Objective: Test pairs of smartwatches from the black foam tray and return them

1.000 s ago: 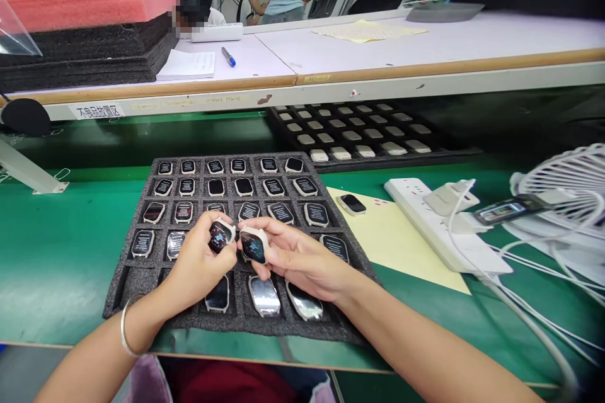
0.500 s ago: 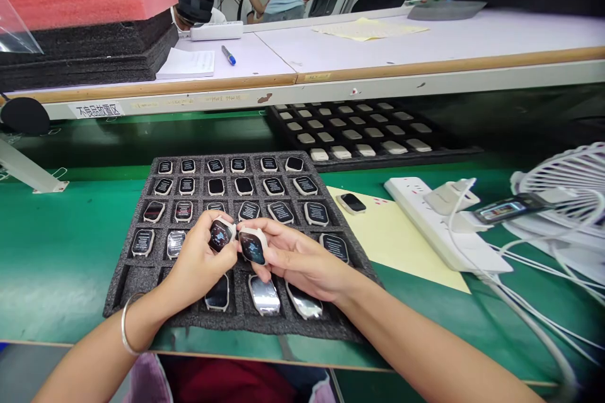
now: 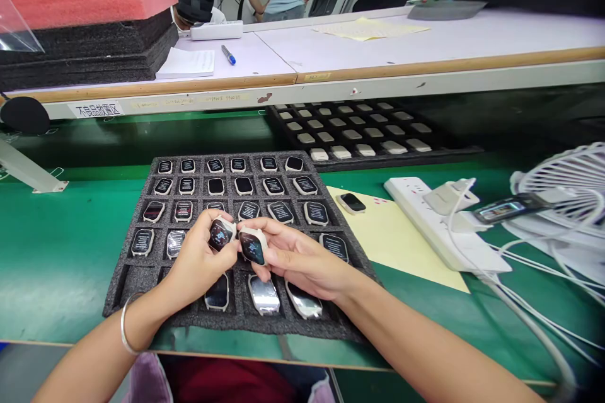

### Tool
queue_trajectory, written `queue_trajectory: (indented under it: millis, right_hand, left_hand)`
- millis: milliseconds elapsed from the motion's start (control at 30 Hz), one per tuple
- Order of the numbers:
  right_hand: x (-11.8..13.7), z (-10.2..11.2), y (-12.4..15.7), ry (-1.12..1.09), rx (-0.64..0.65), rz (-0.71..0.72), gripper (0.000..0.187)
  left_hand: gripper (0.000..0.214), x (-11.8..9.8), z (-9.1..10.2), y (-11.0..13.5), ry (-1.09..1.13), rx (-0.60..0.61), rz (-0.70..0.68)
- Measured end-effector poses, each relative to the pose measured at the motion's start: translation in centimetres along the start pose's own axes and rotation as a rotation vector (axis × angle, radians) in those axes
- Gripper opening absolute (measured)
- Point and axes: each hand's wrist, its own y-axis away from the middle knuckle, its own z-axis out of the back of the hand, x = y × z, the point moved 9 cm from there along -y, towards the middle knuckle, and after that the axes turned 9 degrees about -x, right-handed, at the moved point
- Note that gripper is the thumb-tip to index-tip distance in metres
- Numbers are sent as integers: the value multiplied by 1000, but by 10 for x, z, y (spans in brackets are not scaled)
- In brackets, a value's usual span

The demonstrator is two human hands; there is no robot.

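Open on left; right cluttered, shelf blocks far side from above.
Green table (image 3: 61, 258) passable left of near tray (image 3: 135, 280), up to metal post (image 3: 28, 167). Far: shelf (image 3: 401, 72) overhangs far tray (image 3: 456, 152). Right: flat yellow paper (image 3: 401, 245) with loose watch (image 3: 352, 203), then power strip (image 3: 406, 193), cables (image 3: 534, 321), fan (image 3: 571, 170). Left hand (image 3: 201, 255) and right hand (image 3: 305, 258) block mid-tray.

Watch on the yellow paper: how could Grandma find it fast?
On the green table, find the yellow paper between the watch tray and the power strip. The watch lies face up at its far end, the only one on paper.
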Motion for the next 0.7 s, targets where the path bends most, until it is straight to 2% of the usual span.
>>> queue_trajectory:
  millis: [200,300,400,500,600,700]
  right_hand:
    - [3,-1,0,26,-4,27,44]
    - [2,5,-3,-8,-66,8,47]
    - [1,15,-6,-61,-141,-8,49]
    - [5,21,-8,-92,-193,21,42]
    - [8,25,-7,-78,-231,40,42]
    - [11,27,-6,-8,-277,75,45]
  left_hand:
    - [22,-2,-3,0,-11,44,-8]
    - [27,0,3,-5,52,-19,13]
    - [44,10,2,-7,183,-28,144]
    - [59,18,-4,-5,311,8,291]
    - [67,18,-7,-4,400,19,339]
    - [64,17,-8,-3,438,30,349]
